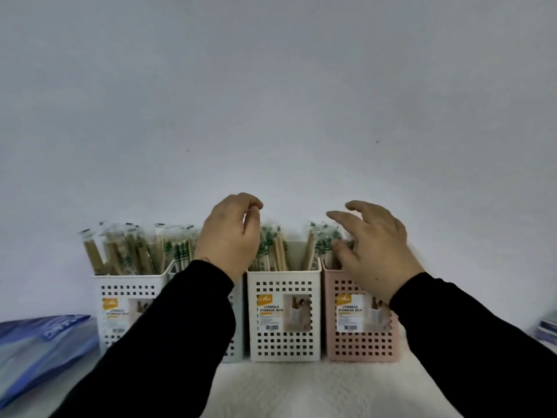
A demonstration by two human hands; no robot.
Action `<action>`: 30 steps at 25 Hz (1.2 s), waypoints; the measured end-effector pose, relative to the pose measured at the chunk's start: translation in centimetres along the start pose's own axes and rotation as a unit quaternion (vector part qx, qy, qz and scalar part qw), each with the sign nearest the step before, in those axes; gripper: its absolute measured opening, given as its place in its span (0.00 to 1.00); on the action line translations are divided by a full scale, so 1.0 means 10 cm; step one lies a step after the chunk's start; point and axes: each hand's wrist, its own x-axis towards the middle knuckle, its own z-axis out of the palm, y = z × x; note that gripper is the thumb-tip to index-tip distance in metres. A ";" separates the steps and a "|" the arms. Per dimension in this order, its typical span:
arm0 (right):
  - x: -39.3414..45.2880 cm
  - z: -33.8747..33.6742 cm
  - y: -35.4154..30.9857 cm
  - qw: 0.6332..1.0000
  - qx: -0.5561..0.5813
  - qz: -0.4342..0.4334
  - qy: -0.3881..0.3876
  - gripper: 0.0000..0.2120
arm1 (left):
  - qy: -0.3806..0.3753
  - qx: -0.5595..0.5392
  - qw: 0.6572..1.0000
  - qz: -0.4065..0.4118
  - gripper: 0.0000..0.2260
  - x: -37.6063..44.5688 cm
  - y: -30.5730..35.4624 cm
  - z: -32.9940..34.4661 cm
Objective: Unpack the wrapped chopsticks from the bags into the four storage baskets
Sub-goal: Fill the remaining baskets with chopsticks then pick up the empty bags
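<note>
Black sleeves point(180, 327) reach in from the bottom edge, crossing a white, fleecy cloth point(301, 387) that covers the surface. At the cloth's far edge four perforated baskets stand in a row against a plain pale grey wall point(271, 86), which fills the upper part of the view and bears a couple of small dark specks.

From the left: a white basket point(120, 285), a pale basket point(233, 354) mostly hidden behind the left forearm, a cream basket point(283, 342) and a pink basket point(361, 345). Three of them show printed labels on the front. Wrapped chopsticks point(126, 251) stand upright in all four, their tops rising above the rims.

The left hand point(229, 236) hovers over the chopsticks between the second and third baskets, fingers curled loosely inward with thumb near fingertips; whether it pinches anything cannot be told. The right hand point(373, 245) is spread above the pink basket, fingers apart and bent, lower fingertips touching the wrapper tops, gripping nothing visibly.

A blue bag point(39, 351) lies flat at the left edge, beside the white basket. At the right edge a blurred bluish-white object point(547, 327) is just visible.
</note>
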 end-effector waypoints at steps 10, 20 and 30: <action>0.55 0.17 -0.88 0.988 -0.071 0.068 -0.119 0.13 | -0.012 -0.072 0.990 -0.118 0.13 0.18 -0.16 -0.22; 0.59 0.15 -0.63 0.969 -0.021 0.040 -0.245 0.20 | -0.183 0.141 0.973 0.002 0.17 0.00 -0.11 0.12; 0.60 0.12 -0.65 0.974 0.042 0.065 -0.212 0.19 | -0.146 0.101 0.984 0.008 0.19 -0.03 -0.09 0.14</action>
